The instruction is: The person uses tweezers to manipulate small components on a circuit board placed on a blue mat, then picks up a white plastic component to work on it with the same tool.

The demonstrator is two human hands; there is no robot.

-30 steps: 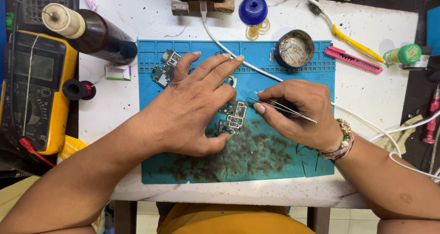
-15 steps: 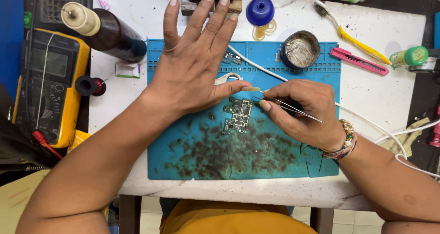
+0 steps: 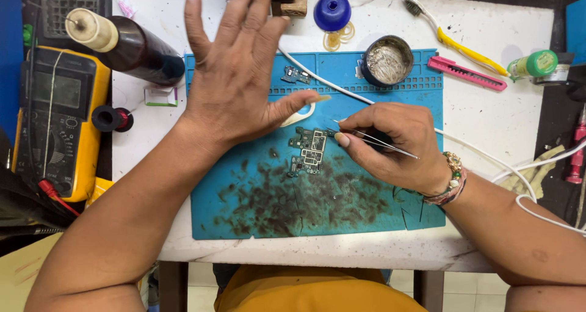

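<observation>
The right hand [image 3: 397,144] grips thin tweezers [image 3: 381,142] at the green circuit board [image 3: 310,150], which lies in the middle of the blue mat [image 3: 366,208] on the counter [image 3: 488,110]. The left hand [image 3: 235,83] is open and flat, raised above the mat's far left corner and holding nothing.

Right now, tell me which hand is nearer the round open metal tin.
Right. The right hand, pinching tweezers, sits just below the round open metal tin; the left hand is spread well off to its left.

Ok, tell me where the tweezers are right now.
In the head view, the tweezers are pinched in the right hand, right of centre over the blue mat, their tips by the green circuit board.
</observation>
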